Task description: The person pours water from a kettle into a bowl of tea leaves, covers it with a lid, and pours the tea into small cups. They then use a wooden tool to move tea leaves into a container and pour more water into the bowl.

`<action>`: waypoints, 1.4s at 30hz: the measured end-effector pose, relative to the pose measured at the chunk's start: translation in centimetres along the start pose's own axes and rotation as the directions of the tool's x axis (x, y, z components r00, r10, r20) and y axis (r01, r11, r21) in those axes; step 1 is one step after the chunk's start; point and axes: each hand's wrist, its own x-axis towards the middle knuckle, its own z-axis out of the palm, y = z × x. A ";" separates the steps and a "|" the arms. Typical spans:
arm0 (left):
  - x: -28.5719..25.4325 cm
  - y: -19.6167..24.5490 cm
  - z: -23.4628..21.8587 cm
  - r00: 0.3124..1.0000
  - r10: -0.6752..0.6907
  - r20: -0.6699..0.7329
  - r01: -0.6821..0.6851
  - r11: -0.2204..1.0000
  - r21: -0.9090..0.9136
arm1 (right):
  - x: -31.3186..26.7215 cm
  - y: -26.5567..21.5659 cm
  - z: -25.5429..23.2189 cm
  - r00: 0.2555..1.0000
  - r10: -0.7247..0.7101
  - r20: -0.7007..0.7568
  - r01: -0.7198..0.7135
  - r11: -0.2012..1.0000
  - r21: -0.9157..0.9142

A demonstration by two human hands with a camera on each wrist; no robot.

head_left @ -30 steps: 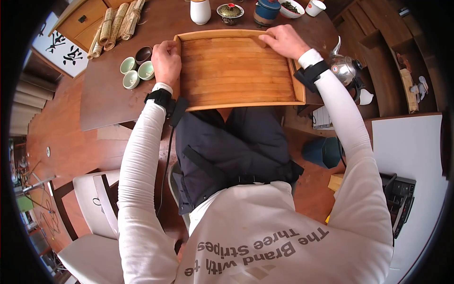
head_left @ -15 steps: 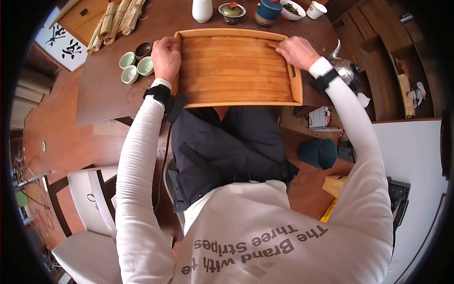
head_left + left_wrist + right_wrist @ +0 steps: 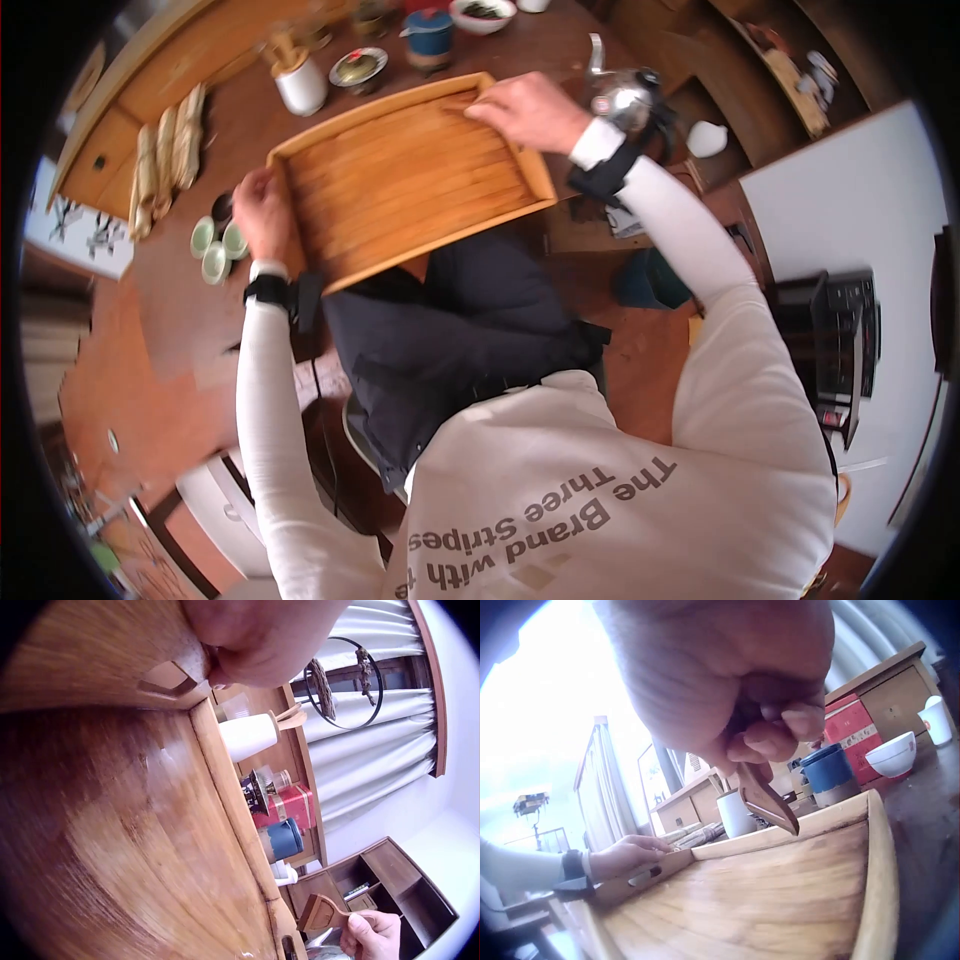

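The wooden tray (image 3: pixel 410 180) lies at a slant near the table's front edge, its inside bare. On its left end wall rests my left hand (image 3: pixel 264 215), with the thumb by the corner beside the handle slot in the left wrist view. My right hand (image 3: pixel 535 112) pinches a small brown wooden tool (image 3: pixel 766 801) with a flat, wide end, held over the tray's far right part. That same tool (image 3: pixel 324 913) shows from the side in the left wrist view. Whether it touches the tray, I cannot tell.
Several cups (image 3: pixel 216 262) stand left of the tray, with rolled bamboo mats (image 3: pixel 165 165) behind. Beyond the tray are a white holder (image 3: pixel 300 86), a lidded bowl (image 3: pixel 358 69), a blue pot (image 3: pixel 428 38) and a bowl of leaves (image 3: pixel 482 12). A metal kettle (image 3: pixel 627 100) stands right.
The head view has turned, so the tray and table appear tilted and further left. My right hand still holds the tool; my left hand remains at the tray's left end.
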 end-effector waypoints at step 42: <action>-0.4 3.9 -0.9 0.987 -0.160 -0.022 0.161 0.985 0.056 | 0.8 0.8 0.4 0.909 0.393 0.135 -0.411 0.901 0.141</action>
